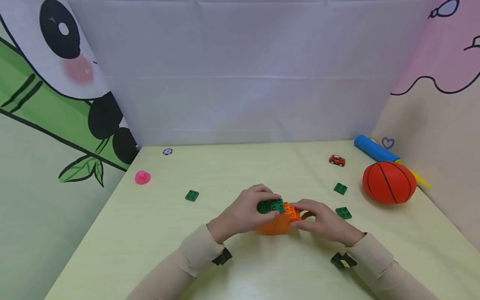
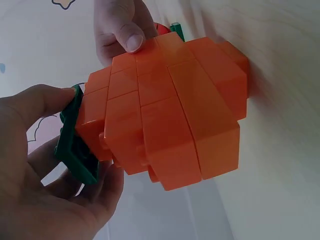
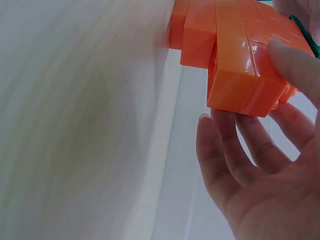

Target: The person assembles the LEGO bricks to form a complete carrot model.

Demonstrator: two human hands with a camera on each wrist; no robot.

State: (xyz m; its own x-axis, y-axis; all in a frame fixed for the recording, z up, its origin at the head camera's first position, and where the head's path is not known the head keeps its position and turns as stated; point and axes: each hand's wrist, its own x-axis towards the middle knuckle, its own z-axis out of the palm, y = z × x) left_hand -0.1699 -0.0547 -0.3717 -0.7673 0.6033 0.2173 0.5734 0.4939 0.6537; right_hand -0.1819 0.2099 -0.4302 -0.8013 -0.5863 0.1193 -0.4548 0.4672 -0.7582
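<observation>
A stepped build of orange toy building bricks stands on the table between the two hands. My left hand pinches a green toy brick between thumb and fingers at the top of the build. In the left wrist view, this green brick sits tilted against the topmost orange bricks, its hollow underside partly showing. My right hand grips the build's right side, thumb on the near face and fingers behind. In the right wrist view, its fingers reach under the overhanging orange bricks.
Loose green bricks lie at left and right, one farther back and one nearer. A red toy basketball, a blue roller and a red toy car occupy the right. A pink duck and small round disc are left.
</observation>
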